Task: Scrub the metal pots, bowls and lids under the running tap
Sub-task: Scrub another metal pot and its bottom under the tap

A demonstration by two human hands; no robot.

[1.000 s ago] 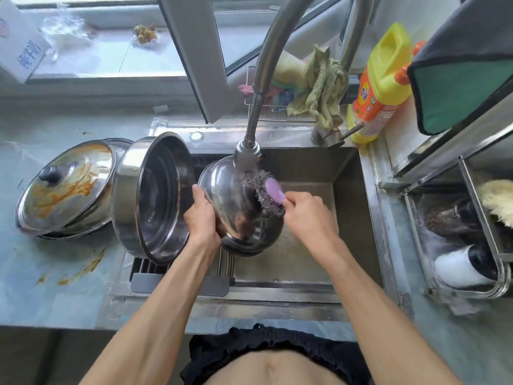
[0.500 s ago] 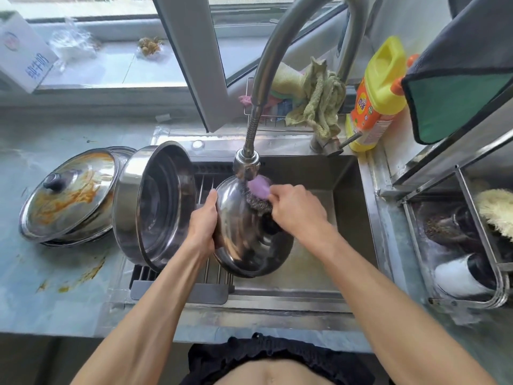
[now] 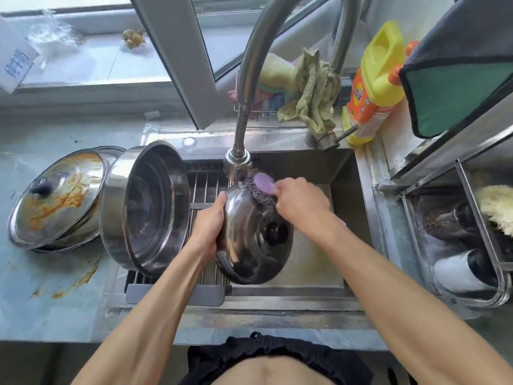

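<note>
Left hand (image 3: 206,226) is gripping the lid (image 3: 254,240) under the tap (image 3: 238,165), right hand (image 3: 301,202) holding the scrubber (image 3: 262,187) on its top edge; left of that grip, pot (image 3: 144,207) looking rinsed, stained lid (image 3: 58,195) on worktop (image 3: 41,287) awaiting scrubbing.

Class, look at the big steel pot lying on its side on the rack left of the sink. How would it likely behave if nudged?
The big steel pot rests on its round wall, so it would probably roll. Being polished metal and likely wet, it may slip on the rack. It looks rigid, not floppy.
</note>
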